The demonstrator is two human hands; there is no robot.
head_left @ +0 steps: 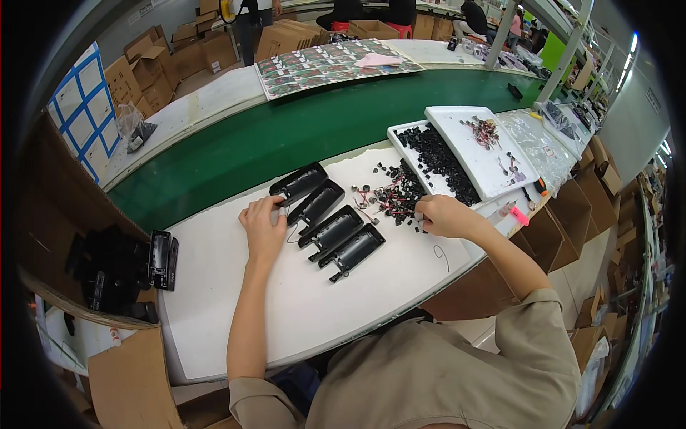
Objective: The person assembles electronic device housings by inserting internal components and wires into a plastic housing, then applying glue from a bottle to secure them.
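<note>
Four black plastic shells, long and hollow, lie side by side and slanted on the white work surface. My left hand (263, 220) is at the near left end of the farthest shell (300, 182), its fingers curled against that end. The second shell (316, 204) lies just right of my fingers, followed by the third shell (333, 230) and the nearest shell (357, 252). My right hand (444, 217) is closed in a pinch at the edge of a loose pile of small black parts (407, 187); what its fingertips hold is hidden. Small parts with red wires (371, 196) are mixed into the pile.
Beyond the pile, a white foam tray (400, 143) holds many small black parts; another foam tray (457, 129) with wired parts overlaps it. A green conveyor belt (236, 154) runs behind. Left, a cardboard box (43, 214) holds black shells. A screwdriver (541, 187) lies right.
</note>
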